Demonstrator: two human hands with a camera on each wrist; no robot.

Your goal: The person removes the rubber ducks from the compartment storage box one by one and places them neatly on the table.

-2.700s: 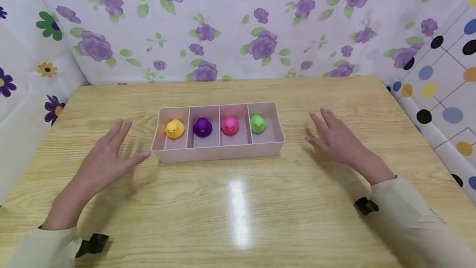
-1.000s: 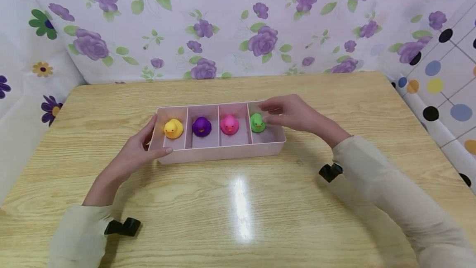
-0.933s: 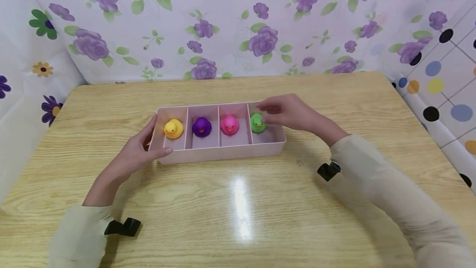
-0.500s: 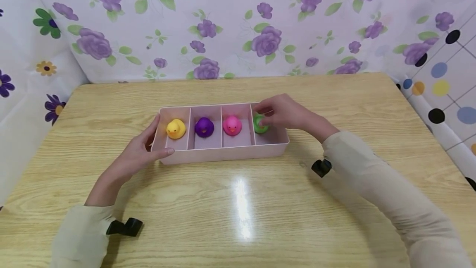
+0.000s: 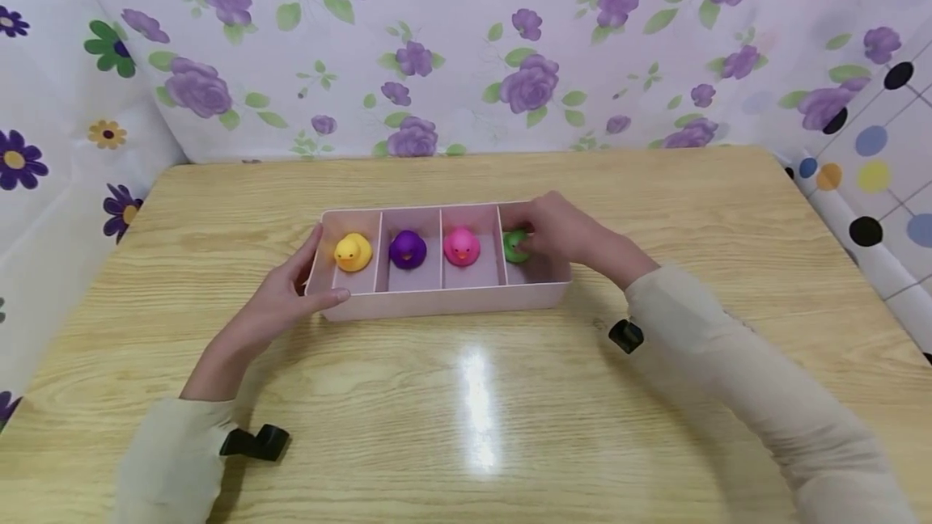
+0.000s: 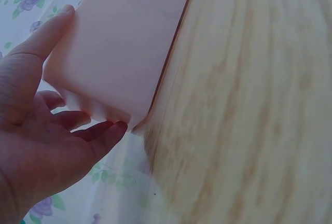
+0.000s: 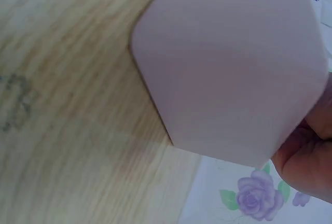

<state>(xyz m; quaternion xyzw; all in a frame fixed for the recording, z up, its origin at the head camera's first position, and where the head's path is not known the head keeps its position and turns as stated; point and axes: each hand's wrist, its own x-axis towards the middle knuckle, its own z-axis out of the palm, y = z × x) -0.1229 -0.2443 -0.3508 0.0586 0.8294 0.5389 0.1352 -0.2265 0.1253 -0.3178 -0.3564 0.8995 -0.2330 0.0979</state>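
Observation:
A pale pink box (image 5: 444, 302) with several compartments in a row stands on the table. My left hand (image 5: 271, 307) grips its left end, thumb along the front wall and fingertips against the end wall, as the left wrist view also shows. Over the rightmost compartment, my right hand (image 5: 566, 230) reaches down and pinches a green rubber duck (image 5: 514, 247), partly hidden by the fingers. A yellow duck (image 5: 353, 252), a purple duck (image 5: 408, 250) and a pink duck (image 5: 462, 247) each sit in a separate compartment. In the right wrist view, the box's end wall (image 7: 228, 73) hides the fingertips.
The wood-grain table (image 5: 408, 411) spreads around the box. A flowered cloth (image 5: 466, 47) hangs behind its back edge, with patterned cloths at both sides. A black strap piece (image 5: 256, 443) sticks out from the left sleeve, another (image 5: 626, 335) from the right.
Both hands have come in from beside the box. The left has taken hold of its left end; the right has lowered into the rightmost compartment and its fingers have closed on the green duck.

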